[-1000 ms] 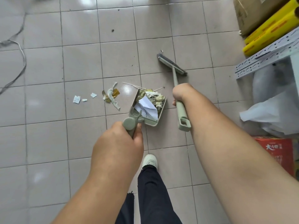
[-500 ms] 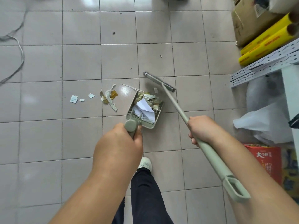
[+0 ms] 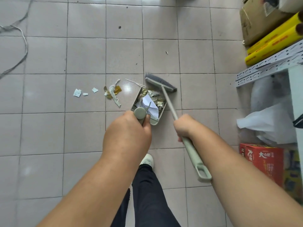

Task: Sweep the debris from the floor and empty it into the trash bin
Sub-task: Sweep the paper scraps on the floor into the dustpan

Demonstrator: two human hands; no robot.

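My left hand (image 3: 127, 133) grips the handle of a pale green dustpan (image 3: 136, 100) that rests on the tiled floor. The pan holds white paper and gold foil scraps. My right hand (image 3: 183, 126) grips the shaft of a pale green broom (image 3: 170, 104); its grey bristle head (image 3: 159, 82) sits on the floor at the pan's far open edge. Left of the pan lie a crumpled wrapper with gold foil (image 3: 113, 93), a thin stick (image 3: 134, 83) and three small white paper bits (image 3: 77, 92). No trash bin is in view.
A grey cable (image 3: 23, 40) loops at the far left. On the right stand a metal shelf (image 3: 268, 66), yellow rolls (image 3: 272, 45), a cardboard box (image 3: 257, 22), white plastic bags (image 3: 268, 118) and a red carton (image 3: 262, 161). My leg and white shoe (image 3: 147, 159) are below the pan.
The broom head came in from farther out on the floor to the mouth of the dustpan. My right hand slid along the shaft and pulled back. The dustpan stayed put.
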